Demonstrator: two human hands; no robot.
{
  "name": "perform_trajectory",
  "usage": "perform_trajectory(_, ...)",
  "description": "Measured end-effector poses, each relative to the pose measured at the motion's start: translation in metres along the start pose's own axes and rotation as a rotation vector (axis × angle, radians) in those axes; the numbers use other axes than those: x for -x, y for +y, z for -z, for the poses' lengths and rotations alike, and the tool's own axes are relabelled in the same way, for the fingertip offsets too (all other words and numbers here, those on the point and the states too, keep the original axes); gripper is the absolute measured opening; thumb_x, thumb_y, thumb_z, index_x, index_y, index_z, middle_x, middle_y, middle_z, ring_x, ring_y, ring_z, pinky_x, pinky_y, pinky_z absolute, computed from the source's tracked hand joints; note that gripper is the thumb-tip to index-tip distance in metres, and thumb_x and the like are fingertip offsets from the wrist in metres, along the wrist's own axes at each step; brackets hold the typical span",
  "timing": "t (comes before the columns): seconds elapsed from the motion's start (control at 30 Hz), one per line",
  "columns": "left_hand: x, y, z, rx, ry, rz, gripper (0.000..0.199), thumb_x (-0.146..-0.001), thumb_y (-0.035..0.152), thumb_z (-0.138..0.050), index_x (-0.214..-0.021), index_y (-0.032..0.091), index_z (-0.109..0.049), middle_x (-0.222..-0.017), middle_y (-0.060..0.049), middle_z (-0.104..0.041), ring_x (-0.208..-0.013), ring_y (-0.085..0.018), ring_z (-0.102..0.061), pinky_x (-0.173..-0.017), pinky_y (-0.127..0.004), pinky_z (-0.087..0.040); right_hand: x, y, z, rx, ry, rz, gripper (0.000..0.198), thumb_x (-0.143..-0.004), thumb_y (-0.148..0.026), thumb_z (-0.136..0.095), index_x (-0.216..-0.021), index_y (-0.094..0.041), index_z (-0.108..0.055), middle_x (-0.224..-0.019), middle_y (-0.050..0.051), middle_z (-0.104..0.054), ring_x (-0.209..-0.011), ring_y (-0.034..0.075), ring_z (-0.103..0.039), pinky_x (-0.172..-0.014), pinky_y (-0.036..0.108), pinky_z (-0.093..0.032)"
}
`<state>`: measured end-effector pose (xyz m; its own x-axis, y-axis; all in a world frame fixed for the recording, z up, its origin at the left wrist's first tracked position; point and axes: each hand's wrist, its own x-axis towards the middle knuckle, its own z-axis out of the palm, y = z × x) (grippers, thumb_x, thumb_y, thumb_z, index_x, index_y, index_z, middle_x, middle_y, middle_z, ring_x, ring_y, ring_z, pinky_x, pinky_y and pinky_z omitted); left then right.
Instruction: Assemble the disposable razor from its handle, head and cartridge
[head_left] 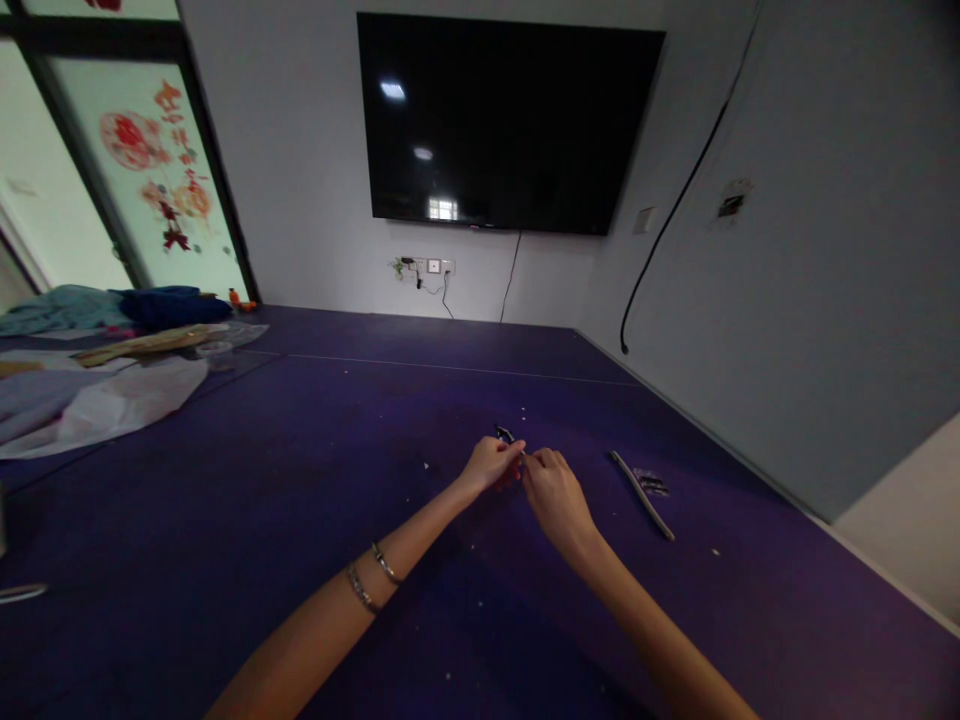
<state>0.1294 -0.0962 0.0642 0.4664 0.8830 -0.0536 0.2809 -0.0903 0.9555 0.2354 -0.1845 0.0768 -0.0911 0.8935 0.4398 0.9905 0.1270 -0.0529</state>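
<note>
A: On the purple table (300, 480), out towards the middle, the two hands meet. What does each one have?

B: The left hand (491, 465) is curled, its fingertips pinched on a small dark object (505, 434) that pokes out just above the knuckles. The right hand (553, 495) is closed in the same way, its fingertips touching the left ones at that same spot. The object is too small and dim to say what it is, or how much of it each hand grips.

A: So where does that object sit?

B: Between the two sets of fingertips, at or just over the table top; whether it rests on the surface cannot be told.

A: Anything lying close by?

B: A long thin grey strip (642, 494) lies flat on the table, to the right of the right hand and apart from it. Beside its far end is a small dark striped piece (651, 482). Pale crumbs dot the surface around the arms.

A: And on the person?

B: Two bracelets (373, 577) sit on the left forearm.

A: Further off?

B: A heap of cloth and plastic sheet (97, 395) lies at the table's far left, and a black screen (502, 120) hangs on the wall.
</note>
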Motion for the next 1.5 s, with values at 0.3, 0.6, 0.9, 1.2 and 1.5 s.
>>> perform_trajectory(0.3,0.004,-0.006,0.006,-0.323,0.050,-0.041,0.043,-0.083,0.042,-0.038,-0.059,0.012,-0.057,-0.050,0.000,-0.052,-0.040,-0.009,-0.047,-0.038,-0.019,-0.035,0.007,-0.015,-0.007,0.052,0.015,0.086,0.023,-0.086,-0.011,-0.043,-0.099,-0.011,-0.062,-0.094,0.012,-0.060,-0.089,0.022,-0.052,-0.073,0.029,-0.045)
perform_trajectory(0.6,-0.017,-0.002,0.064,-0.781,-0.057,0.059,0.027,-0.073,0.025,-0.048,-0.051,0.012,-0.058,-0.043,-0.001,-0.050,-0.039,-0.010,-0.048,-0.044,-0.020,-0.038,0.012,0.031,0.007,-0.030,0.057,-0.038,0.028,-0.087,-0.022,-0.041,-0.090,-0.014,-0.067,-0.088,0.010,-0.065,-0.088,0.020,-0.059,-0.083,0.028,-0.042)
perform_trajectory(0.9,-0.036,-0.009,0.092,-1.060,-0.163,0.116,0.019,-0.068,0.024,-0.054,-0.066,0.009,-0.066,-0.056,-0.008,-0.062,-0.053,-0.015,-0.058,-0.053,-0.022,-0.044,0.028,0.129,0.010,0.061,-0.094,-0.369,0.034,-0.083,-0.027,-0.040,-0.099,-0.015,-0.068,-0.092,0.012,-0.069,-0.080,0.023,-0.065,-0.067,0.028,-0.044)
perform_trajectory(1.2,-0.035,-0.019,0.087,-1.096,-0.093,0.091,0.027,-0.072,0.036,-0.056,-0.076,0.012,-0.067,-0.075,-0.010,-0.067,-0.071,-0.017,-0.062,-0.060,-0.022,-0.044,0.045,0.161,0.018,0.122,-0.282,-0.573,0.044,-0.082,-0.048,-0.038,-0.110,-0.026,-0.064,-0.091,0.013,-0.069,-0.081,0.030,-0.065,-0.060,0.034,-0.044)
perform_trajectory(1.5,-0.014,-0.033,0.082,-1.077,0.025,0.125,0.041,-0.075,0.052,-0.048,-0.083,0.016,-0.065,-0.091,-0.014,-0.067,-0.088,-0.026,-0.063,-0.070,-0.030,-0.045,0.038,0.188,0.010,0.151,-0.474,-0.489,0.044,-0.082,-0.051,-0.038,-0.090,-0.018,-0.066,-0.091,0.015,-0.068,-0.084,0.032,-0.064,-0.065,0.036,-0.043)
